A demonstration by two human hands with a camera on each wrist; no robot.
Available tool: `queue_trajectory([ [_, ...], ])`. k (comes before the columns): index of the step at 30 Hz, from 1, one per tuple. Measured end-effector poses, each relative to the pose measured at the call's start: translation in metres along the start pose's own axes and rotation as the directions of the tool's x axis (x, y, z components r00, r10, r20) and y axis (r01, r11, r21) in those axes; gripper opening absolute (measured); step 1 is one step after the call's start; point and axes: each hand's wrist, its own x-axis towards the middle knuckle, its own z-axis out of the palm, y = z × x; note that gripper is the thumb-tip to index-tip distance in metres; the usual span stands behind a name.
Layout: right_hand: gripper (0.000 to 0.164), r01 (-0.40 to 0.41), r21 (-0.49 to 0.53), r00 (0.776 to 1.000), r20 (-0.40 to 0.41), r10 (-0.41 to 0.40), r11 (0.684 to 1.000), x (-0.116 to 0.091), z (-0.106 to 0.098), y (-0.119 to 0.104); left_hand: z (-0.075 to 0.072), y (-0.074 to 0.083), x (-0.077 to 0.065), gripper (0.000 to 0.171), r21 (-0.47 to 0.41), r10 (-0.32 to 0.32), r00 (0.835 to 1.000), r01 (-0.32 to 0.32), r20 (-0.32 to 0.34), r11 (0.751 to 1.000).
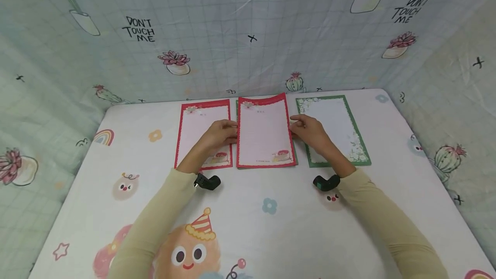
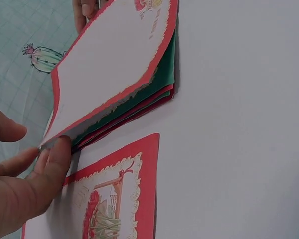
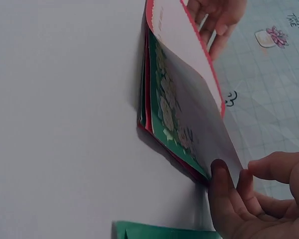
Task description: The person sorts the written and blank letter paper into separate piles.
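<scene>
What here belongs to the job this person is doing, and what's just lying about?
Seemingly part of the job:
top red-bordered sheet, between left fingers and right fingers
paper stack beneath
probably the red paper and green paper on either side

Just surroundings:
patterned tablecloth
printed wall cloth

This is a nook, with plant-printed cloth (image 1: 217, 25) on three sides of a table (image 1: 294, 240). Cartoon pictures (image 1: 199, 266) decorate it. Whether it is a home, I cannot tell.
</scene>
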Motion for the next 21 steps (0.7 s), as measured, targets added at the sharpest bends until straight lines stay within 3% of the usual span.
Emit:
queue_trajectory([
  [7, 0.042, 0.005, 0.034, 1.0, -0.01, -0.004, 0.999, -0.003, 0.003, -0.004, 0.005, -0.001, 0.004, 0.042, -0.017, 0.008, 1.0, -0.008, -0.03, 1.0],
  [14, 0.039, -0.001, 0.101, 1.0, 0.01, 0.0, 0.995, -0.003, 0.003, -0.002, 0.01, -0.007, 0.008, 0.042, -0.066, -0.035, 0.997, 0.031, -0.062, 0.997],
  [21, 0.039, -0.012, 0.12, 1.0, 0.013, 0.011, 0.993, -0.007, -0.002, 0.0, 0.012, -0.009, 0.009, 0.056, -0.126, -0.063, 0.997, 0.057, -0.044, 0.99],
])
